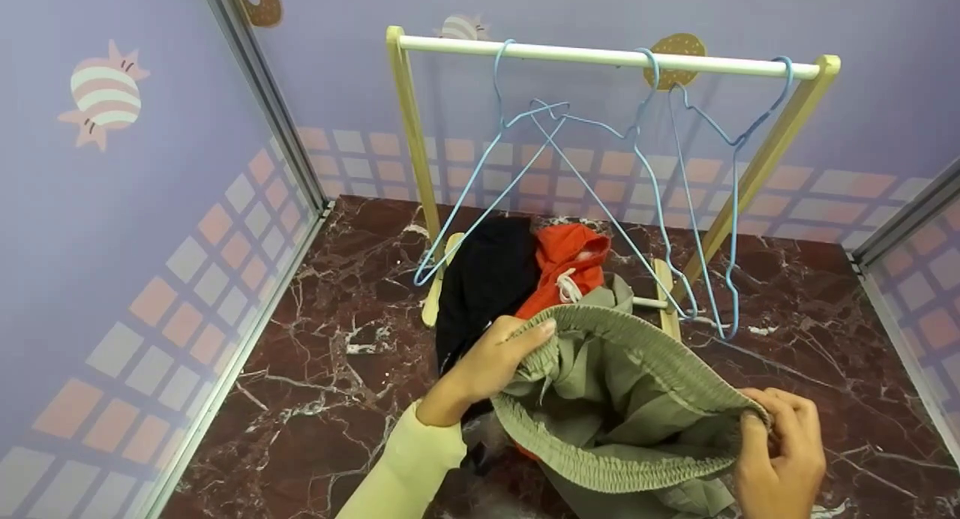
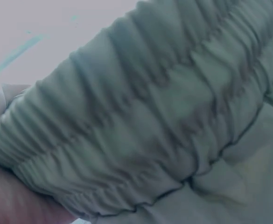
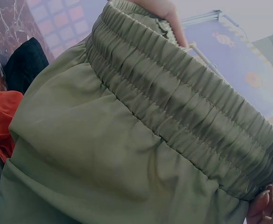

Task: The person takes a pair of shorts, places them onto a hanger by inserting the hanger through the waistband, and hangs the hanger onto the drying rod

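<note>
Olive-green elastic-waist pants (image 1: 637, 399) are held up between my two hands, the waistband stretched into a wide oval opening toward me. My left hand (image 1: 487, 361) grips the waistband's left end, its thumb lying over the rim. At the right end, the fingers and thumb of my right hand (image 1: 784, 444) pinch the band. Gathered waistband fabric (image 2: 127, 112) fills most of the left wrist view. In the right wrist view the pants (image 3: 89, 149) hang below the ruffled band, with right fingertips (image 3: 262, 205) at its lower corner. The legs are mostly hidden.
Behind the pants, a black garment (image 1: 487, 271) and a red garment with a white drawstring (image 1: 570, 260) lie heaped on the dark marbled surface (image 1: 330, 384). A small wooden rack with a white rail (image 1: 585, 52) carries blue hangers (image 1: 469, 204). Patterned panels (image 1: 150, 226) enclose the sides.
</note>
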Demonstrator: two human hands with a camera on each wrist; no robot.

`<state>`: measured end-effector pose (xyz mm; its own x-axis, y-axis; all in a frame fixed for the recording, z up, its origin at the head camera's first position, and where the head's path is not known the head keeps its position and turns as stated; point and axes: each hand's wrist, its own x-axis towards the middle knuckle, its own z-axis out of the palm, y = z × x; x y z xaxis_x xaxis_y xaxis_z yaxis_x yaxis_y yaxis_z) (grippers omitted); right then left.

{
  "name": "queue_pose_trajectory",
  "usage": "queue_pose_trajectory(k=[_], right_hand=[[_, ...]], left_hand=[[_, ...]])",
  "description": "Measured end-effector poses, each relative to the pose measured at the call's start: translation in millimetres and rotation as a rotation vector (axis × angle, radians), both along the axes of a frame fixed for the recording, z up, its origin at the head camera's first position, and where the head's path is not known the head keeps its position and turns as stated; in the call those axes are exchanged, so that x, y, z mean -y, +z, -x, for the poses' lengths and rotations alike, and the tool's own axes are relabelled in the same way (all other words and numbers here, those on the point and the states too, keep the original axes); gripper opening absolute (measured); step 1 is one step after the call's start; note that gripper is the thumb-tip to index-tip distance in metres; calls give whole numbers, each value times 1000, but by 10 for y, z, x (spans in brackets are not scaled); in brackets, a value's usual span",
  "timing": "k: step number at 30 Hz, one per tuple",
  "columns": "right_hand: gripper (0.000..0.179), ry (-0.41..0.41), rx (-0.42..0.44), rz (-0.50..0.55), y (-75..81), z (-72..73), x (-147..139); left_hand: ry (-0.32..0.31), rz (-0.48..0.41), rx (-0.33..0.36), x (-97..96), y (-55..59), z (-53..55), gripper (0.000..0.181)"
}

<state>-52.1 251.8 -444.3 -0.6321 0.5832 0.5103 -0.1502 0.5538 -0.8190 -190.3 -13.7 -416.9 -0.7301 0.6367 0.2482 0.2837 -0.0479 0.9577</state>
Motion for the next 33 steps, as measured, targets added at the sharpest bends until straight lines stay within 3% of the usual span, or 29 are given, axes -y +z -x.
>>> queue_pose_trajectory(k=[7, 13, 21, 33], right_hand=[[21, 7, 56, 9, -69, 18, -23], [24, 3, 128, -3, -99, 32, -29], [23, -1, 188, -7, -166, 53, -44], [19, 49, 292, -64, -249, 82, -35]], left_hand=[[-11, -27, -17, 6, 65, -65, 55], [-51, -58, 32, 2, 71, -100, 57], [-48, -71, 67, 6, 29, -98, 58], [-27, -43, 42, -18, -69, -86, 51]])
